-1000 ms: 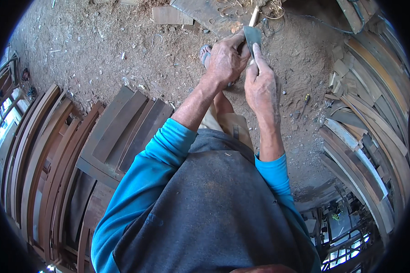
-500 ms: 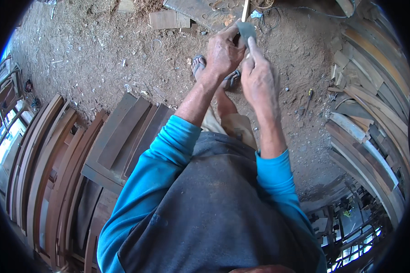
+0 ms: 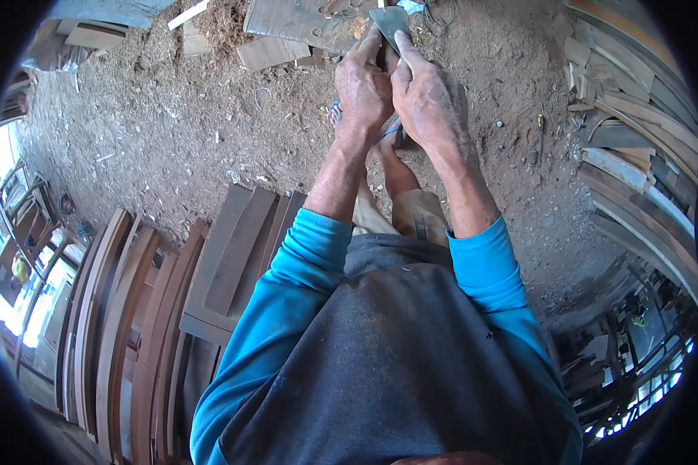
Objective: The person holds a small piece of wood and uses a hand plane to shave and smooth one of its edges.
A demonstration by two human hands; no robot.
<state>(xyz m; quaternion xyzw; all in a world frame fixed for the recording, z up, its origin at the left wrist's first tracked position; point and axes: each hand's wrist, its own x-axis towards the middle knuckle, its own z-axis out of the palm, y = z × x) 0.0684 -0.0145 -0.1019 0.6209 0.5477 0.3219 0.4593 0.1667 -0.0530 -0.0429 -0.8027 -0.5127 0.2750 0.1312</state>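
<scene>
Both hands have risen together since a moment ago — left hand (image 3: 364, 85) and right hand (image 3: 425, 97) grip a flat grey metal blade (image 3: 389, 22) held above the dirt floor (image 3: 171, 132). Fingers closed around it — the work continues.

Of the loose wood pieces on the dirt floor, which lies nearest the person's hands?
The large flat board lying just beyond the left hand and right hand; the small offcut and pale strip lie farther left.

Two hands, the left hand (image 3: 364, 81) and the right hand (image 3: 429, 97), meet on one flat grey metal blade (image 3: 390, 22). One sandalled foot (image 3: 392, 136) shows below them. One flat board (image 3: 306, 22) and one small wooden block (image 3: 265, 53) lie on the dirt.
</scene>
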